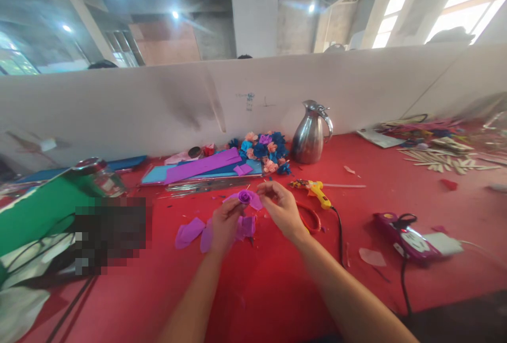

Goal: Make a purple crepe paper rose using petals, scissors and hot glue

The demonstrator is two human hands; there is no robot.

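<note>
Head view: your left hand (pixel 226 222) pinches a coiled purple flower (pixel 244 197); I cannot tell if your right hand (pixel 282 208) grips. A white partition (pixel 158 103) lines the red table's (pixel 257 301) far edge.

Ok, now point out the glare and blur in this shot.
Head view: the ceiling lamps flare, and the windows at upper right wash out white; head view: the metal jug catches highlights; head view: far-right clutter smears, while the purple flower in the left hand looks clearer.
</note>
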